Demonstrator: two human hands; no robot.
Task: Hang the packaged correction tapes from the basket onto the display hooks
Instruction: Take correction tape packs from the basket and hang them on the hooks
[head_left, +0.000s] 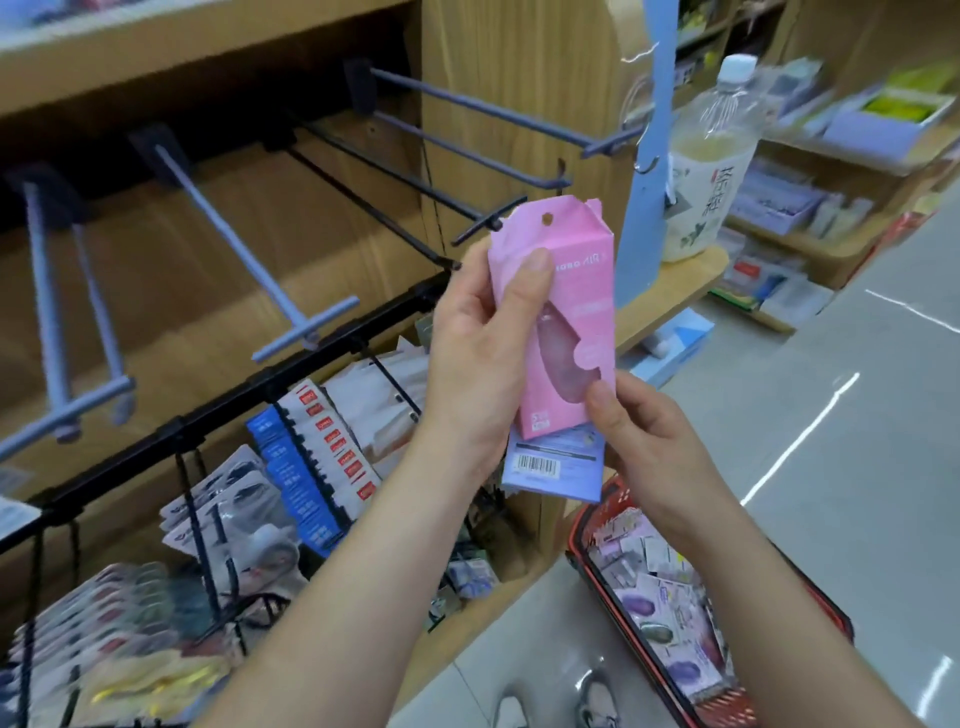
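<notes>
A pink packaged correction tape (563, 291) with a hang hole at its top is held upright in front of the shelf. My left hand (483, 338) grips its left edge, thumb across the front. My right hand (649, 441) pinches its lower right corner and also holds a lilac packet (556, 470) with a barcode behind it. Bare display hooks (467, 109) jut out from the wooden back panel; the nearest hook tip (488, 221) ends just left of the pink pack's top. The red basket (613, 587) on the floor at lower right holds several more packets.
Longer bare hooks (218, 228) stick out at the left. A black rail (218, 405) below carries rows of hanging stationery. A drink bottle (711, 156) stands on a shelf end beside a blue sign. My shoes (571, 706) show on the grey tile floor.
</notes>
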